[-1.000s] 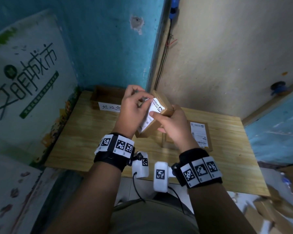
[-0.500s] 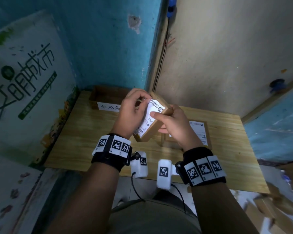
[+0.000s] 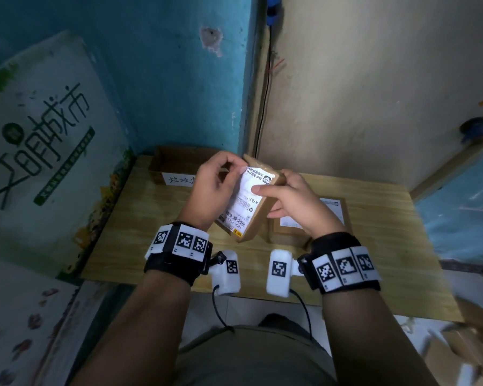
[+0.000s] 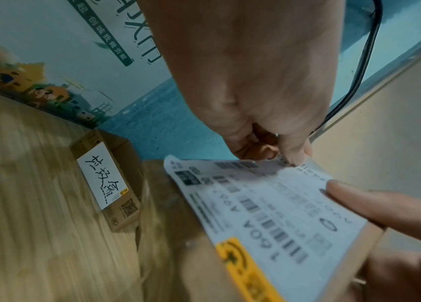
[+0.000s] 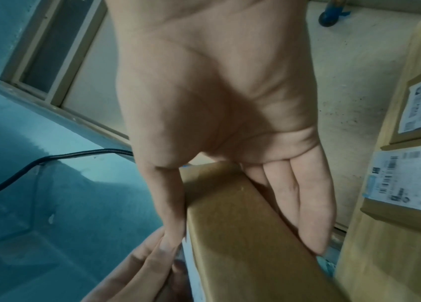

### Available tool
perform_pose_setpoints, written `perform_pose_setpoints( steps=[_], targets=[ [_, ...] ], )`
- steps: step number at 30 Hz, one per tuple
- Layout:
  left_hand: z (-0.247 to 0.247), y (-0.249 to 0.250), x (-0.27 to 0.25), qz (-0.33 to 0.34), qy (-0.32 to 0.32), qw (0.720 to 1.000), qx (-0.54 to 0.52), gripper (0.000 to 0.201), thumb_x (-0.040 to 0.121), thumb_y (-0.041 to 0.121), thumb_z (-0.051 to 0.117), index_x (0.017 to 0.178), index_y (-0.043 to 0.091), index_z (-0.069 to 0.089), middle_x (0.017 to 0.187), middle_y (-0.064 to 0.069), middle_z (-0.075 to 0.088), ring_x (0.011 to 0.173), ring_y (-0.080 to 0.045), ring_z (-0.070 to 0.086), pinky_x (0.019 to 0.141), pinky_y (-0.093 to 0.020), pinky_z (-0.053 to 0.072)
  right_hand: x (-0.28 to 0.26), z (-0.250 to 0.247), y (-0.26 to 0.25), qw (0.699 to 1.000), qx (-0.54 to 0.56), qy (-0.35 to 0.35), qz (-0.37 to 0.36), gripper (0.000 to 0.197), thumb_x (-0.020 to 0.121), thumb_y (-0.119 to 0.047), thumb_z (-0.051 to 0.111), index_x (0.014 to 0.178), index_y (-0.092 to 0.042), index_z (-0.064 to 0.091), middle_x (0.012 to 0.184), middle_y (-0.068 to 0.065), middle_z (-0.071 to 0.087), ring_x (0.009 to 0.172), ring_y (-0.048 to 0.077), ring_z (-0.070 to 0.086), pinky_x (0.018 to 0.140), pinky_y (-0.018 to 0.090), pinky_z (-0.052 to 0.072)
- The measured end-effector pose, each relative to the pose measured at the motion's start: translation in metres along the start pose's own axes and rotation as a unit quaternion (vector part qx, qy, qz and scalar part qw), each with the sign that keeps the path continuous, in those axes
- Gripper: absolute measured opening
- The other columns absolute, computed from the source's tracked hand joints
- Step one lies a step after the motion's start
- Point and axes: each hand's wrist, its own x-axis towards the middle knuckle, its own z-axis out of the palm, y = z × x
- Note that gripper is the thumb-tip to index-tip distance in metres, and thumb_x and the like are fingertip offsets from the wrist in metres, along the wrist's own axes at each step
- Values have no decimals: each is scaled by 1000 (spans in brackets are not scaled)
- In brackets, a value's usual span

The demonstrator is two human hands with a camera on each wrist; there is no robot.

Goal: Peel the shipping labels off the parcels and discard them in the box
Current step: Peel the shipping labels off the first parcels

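I hold a brown parcel (image 3: 258,221) tilted above the table, its white shipping label (image 3: 244,203) facing me. My left hand (image 3: 241,169) pinches the label's top corner between thumb and fingertips, as the left wrist view shows on the label (image 4: 269,204). My right hand (image 3: 279,196) grips the parcel's right side, thumb pressed on the label face and fingers behind the parcel (image 5: 243,235). The open cardboard discard box (image 3: 176,160), with a handwritten white tag, stands at the table's back left, behind my left hand.
A second labelled parcel (image 3: 336,218) lies flat on the wooden table (image 3: 374,260) under my right hand. A poster board (image 3: 39,140) leans at the left. Walls close the corner behind. Loose cardboard (image 3: 463,355) lies on the floor at the right.
My left fingers have slid up to pinch the label's top corner. The parcel and right hand have stayed almost in place.
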Motion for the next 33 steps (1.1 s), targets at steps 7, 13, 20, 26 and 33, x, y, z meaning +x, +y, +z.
perform_pose_setpoints(
  steps=[7, 13, 20, 26, 33],
  targets=[
    [18, 12, 10, -15, 3, 1000, -15, 8, 98, 8, 57, 98, 7, 65, 93, -6, 68, 89, -20, 65, 80, -32, 54, 14, -32, -2, 999, -9, -42, 8, 45, 84, -24, 79, 121, -15, 55, 107, 7, 76, 91, 23, 76, 70, 31, 62],
    [53, 17, 27, -45, -26, 998, -20, 21, 101, 2, 46, 105, 7, 66, 96, 4, 69, 87, -5, 64, 78, -25, 51, 14, -79, 2, 1000, -10, 14, -2, 53, 86, -33, 78, 125, -19, 46, 109, 1, 74, 95, 16, 71, 82, 34, 58],
    [92, 34, 34, -61, 19, 998, 3, 8, 92, 20, 68, 97, 14, 67, 101, -1, 68, 98, -17, 65, 87, -45, 55, 11, -115, 8, 999, 11, 11, -46, 29, 89, -36, 74, 114, -24, 66, 102, -6, 78, 84, 2, 74, 70, 18, 54],
    [122, 45, 33, 7, 35, 998, 45, 2, 89, 9, 70, 87, 9, 72, 118, -1, 54, 116, -6, 52, 102, -24, 43, 5, -142, 23, 996, 71, 9, -44, 35, 94, -39, 68, 120, -16, 67, 105, 2, 79, 94, 16, 76, 76, 26, 56],
    [155, 59, 18, 77, -3, 986, 149, 10, 90, 3, 66, 81, 7, 64, 116, 1, 62, 113, -10, 56, 99, -26, 43, 4, -167, 49, 997, 66, 3, -37, 36, 99, -35, 61, 112, -2, 70, 100, 12, 78, 87, 23, 75, 77, 32, 55]
  ],
)
